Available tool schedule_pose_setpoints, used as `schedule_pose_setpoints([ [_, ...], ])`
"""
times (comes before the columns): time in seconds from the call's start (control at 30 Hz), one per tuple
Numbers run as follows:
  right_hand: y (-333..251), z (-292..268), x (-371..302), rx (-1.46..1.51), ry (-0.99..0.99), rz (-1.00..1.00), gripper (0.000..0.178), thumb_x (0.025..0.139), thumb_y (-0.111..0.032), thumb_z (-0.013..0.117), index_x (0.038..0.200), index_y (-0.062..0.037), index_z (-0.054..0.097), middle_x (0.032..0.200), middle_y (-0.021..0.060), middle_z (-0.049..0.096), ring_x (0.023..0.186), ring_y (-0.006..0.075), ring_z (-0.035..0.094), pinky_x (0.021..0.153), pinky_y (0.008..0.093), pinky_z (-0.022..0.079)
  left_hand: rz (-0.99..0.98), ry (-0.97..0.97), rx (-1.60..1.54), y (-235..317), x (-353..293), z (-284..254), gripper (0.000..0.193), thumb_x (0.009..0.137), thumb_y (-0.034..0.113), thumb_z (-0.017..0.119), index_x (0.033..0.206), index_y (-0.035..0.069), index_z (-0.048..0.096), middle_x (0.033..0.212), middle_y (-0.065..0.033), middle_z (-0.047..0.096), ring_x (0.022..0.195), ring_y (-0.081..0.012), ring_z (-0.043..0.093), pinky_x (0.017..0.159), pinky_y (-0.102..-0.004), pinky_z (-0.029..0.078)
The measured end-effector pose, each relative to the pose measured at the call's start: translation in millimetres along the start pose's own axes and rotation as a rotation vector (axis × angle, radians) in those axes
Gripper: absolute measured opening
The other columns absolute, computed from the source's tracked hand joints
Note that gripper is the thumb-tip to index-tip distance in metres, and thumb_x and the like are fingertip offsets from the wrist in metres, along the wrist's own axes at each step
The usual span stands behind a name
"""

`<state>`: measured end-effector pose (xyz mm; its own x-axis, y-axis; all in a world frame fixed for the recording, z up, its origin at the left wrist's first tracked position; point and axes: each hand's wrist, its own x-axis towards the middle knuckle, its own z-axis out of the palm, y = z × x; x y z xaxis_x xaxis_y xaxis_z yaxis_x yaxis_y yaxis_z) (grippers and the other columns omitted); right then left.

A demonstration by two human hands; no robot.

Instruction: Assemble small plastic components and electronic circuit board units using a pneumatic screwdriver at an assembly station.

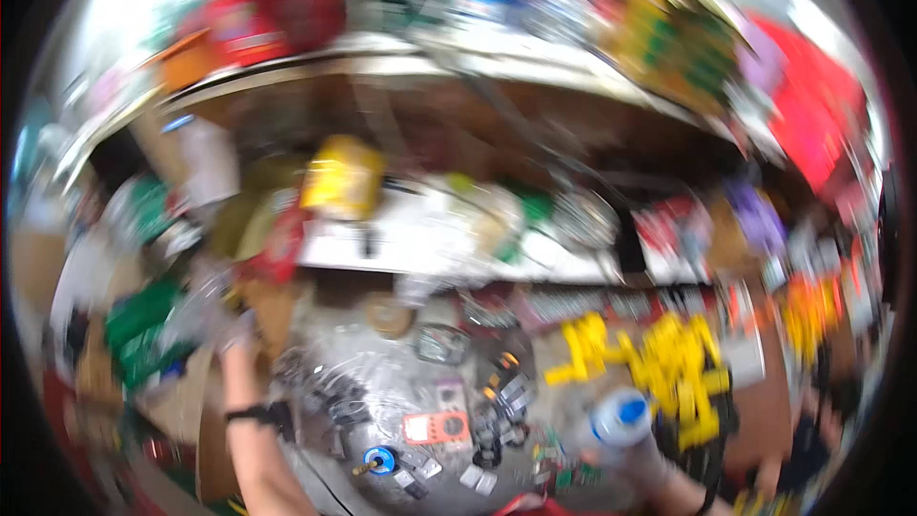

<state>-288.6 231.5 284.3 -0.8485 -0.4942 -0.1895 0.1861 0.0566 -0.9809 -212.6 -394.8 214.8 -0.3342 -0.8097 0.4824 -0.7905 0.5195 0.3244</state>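
The whole picture is smeared by motion. My left hand, a dark band on its wrist, reaches up at the left beside a crumpled clear plastic bag. Blur hides its fingers, so I cannot tell whether it grips the bag. At the lower right, my right hand is closed around a whitish bottle with a blue cap. Between the hands lie an orange multimeter-like device, a blue spool and several small dark parts.
Yellow plastic pieces are heaped right of centre, with small green circuit boards nearer. A brown tape roll sits at the bench's back. Above runs a cluttered white shelf bearing a yellow container. Green bags stand at left.
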Motion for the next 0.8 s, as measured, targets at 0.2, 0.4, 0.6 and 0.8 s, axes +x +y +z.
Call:
schedule_pose_setpoints([
  [0.2,-24.9,37.7,15.6,-0.297,0.021,-0.260,0.068,0.069,-0.028,0.084,0.123,-0.0006,0.052,0.112,0.0120,0.061,0.100,0.0242,0.061,0.090,0.0358,0.049,-0.059,-0.340,-0.959,111.0,-109.1,-142.7,0.071,0.078,0.023,0.074,0.138,0.000,0.043,0.129,-0.0183,0.054,0.117,-0.0321,0.054,0.100,-0.0413,0.043],
  [0.4,4.1,53.9,-3.4,-0.252,-0.416,-0.132,0.078,0.077,-0.044,0.069,0.134,0.0008,0.041,0.124,0.0235,0.051,0.115,0.0391,0.053,0.097,0.0411,0.043,0.450,-1.243,-0.990,198.6,-301.7,-173.7,0.084,0.066,0.030,0.084,0.134,0.001,0.046,0.123,-0.0134,0.056,0.113,-0.0264,0.053,0.100,-0.0389,0.041],
  [0.6,114.7,-107.5,-56.1,-1.082,0.161,0.018,0.016,0.085,-0.019,0.059,0.094,-0.0079,0.067,0.088,0.0125,0.067,0.081,0.0324,0.066,0.073,0.0382,0.053,0.518,-1.402,-0.643,150.3,-349.7,-185.7,0.067,0.057,0.015,0.087,0.113,0.004,0.053,0.101,-0.0078,0.061,0.090,-0.0190,0.060,0.082,-0.0332,0.050],
  [0.8,229.0,-215.4,-52.8,-1.251,0.523,0.497,0.024,0.081,-0.025,0.069,0.091,-0.0042,0.063,0.087,0.0191,0.066,0.085,0.0379,0.064,0.076,0.0470,0.051,0.295,-1.314,-0.617,182.3,-369.7,-201.7,0.062,0.060,0.011,0.084,0.114,0.003,0.053,0.104,-0.0080,0.062,0.091,-0.0195,0.062,0.082,-0.0327,0.051],
])
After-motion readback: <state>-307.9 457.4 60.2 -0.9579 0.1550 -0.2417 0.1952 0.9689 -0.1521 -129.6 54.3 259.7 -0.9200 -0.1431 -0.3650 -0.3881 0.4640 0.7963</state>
